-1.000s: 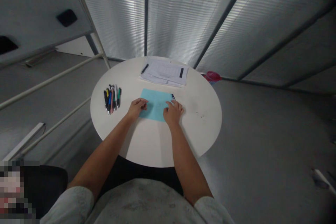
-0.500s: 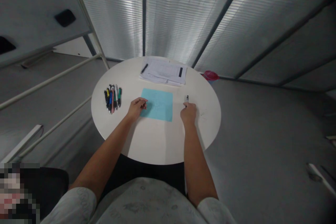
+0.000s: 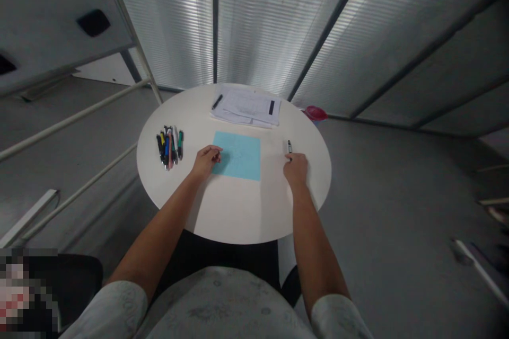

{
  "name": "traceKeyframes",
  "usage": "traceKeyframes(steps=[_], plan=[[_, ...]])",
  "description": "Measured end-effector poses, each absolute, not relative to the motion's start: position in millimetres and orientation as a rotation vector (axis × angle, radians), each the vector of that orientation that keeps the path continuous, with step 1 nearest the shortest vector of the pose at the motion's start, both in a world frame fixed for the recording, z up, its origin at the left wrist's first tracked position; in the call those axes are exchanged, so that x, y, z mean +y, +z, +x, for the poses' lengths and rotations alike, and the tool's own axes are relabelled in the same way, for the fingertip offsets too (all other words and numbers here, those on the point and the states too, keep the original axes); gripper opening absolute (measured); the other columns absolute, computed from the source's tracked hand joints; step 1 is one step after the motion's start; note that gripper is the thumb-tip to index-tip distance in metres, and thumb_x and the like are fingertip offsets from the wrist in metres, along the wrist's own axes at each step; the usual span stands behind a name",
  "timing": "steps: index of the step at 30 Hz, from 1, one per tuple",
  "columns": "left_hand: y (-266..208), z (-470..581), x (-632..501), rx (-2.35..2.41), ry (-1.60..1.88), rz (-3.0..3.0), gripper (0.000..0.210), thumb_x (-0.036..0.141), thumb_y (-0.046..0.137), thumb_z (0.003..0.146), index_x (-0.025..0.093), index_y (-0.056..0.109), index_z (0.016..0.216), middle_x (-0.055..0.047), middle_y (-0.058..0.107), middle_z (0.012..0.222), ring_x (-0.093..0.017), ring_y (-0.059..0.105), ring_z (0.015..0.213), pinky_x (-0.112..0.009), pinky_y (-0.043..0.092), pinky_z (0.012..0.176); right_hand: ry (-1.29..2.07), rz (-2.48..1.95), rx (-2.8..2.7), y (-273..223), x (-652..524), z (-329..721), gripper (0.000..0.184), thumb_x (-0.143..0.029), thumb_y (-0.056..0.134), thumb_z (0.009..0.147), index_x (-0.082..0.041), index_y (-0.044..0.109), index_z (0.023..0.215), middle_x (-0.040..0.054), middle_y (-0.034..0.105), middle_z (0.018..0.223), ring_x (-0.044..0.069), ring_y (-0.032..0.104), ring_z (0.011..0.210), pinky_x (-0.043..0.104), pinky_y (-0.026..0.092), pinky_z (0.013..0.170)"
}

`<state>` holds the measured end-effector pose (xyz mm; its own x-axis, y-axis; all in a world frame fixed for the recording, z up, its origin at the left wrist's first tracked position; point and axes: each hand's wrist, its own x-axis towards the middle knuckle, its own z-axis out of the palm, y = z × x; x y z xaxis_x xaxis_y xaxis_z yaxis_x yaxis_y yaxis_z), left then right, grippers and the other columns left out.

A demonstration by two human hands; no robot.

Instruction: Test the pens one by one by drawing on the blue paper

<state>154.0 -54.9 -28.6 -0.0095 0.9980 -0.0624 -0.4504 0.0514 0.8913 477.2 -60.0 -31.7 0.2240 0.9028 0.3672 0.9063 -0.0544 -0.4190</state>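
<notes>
one view only, head-worn: lens above wearer's shirt front (image 3: 218, 302), facing forward and steeply down. wide field. shirt nearest, along bottom edge; desk (image 3: 238, 212) farther off, mid-frame; frame centre lands on blue sheet (image 3: 242, 161). blinds (image 3: 254, 21) fill top, floor (image 3: 397, 185) right side.

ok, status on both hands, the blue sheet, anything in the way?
Left hand loosely curled at left edge of blue sheet. Right hand holding pen, right of sheet. Sheet flat on table. Pen pile, white papers off it.
</notes>
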Motion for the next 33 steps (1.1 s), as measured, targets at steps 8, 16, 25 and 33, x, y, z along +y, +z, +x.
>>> traceKeyframes(steps=[8, 16, 25, 33], plan=[[-29.3, 153.3, -54.3, 0.900, 1.365, 0.828, 0.009, 0.023, 0.068, 0.070, 0.015, 0.069, 0.074, -0.002, 0.058, 0.058, -0.010, 0.050, 0.052, -0.025, 0.043, 0.055, -0.084, -1.966, -1.659, -37.5, -60.0, 512.0, 0.038, -0.006, 0.041, 0.071, -0.012, 0.070, 0.094, 0.0141, 0.061, 0.098, 0.024, 0.052, 0.098, 0.044, 0.038, 0.096], [-30.7, 154.0, -53.3, 0.890, 1.360, 0.828, 0.009, 0.023, 0.068, 0.069, 0.015, 0.070, 0.074, -0.001, 0.057, 0.058, -0.010, 0.050, 0.053, -0.025, 0.043, 0.055, -0.104, -1.984, -1.586, -12.3, -64.9, 480.9, 0.034, -0.011, 0.047, 0.076, -0.017, 0.071, 0.098, 0.0131, 0.060, 0.109, 0.025, 0.050, 0.102, 0.043, 0.037, 0.095], [-24.7, 155.3, -55.4, 0.914, 1.369, 0.828, 0.008, 0.023, 0.068, 0.068, 0.015, 0.068, 0.072, -0.001, 0.057, 0.058, -0.010, 0.050, 0.052, -0.025, 0.043, 0.055, 0.296, -1.550, -1.862, -11.3, -63.1, 396.9, 0.034, -0.013, 0.048, 0.079, -0.018, 0.065, 0.108, 0.0088, 0.062, 0.105, 0.018, 0.059, 0.088, 0.033, 0.046, 0.088], [-11.8, 158.2, -56.6, 0.954, 1.360, 0.899, 0.013, 0.027, 0.062, 0.070, 0.015, 0.066, 0.071, -0.001, 0.055, 0.057, -0.011, 0.049, 0.052, -0.025, 0.041, 0.053, 0.059, -1.681, -2.021, -29.6, -73.0, 372.6, 0.032, -0.014, 0.048, 0.083, -0.018, 0.067, 0.109, 0.0114, 0.064, 0.106, 0.025, 0.052, 0.100, 0.038, 0.039, 0.090]])
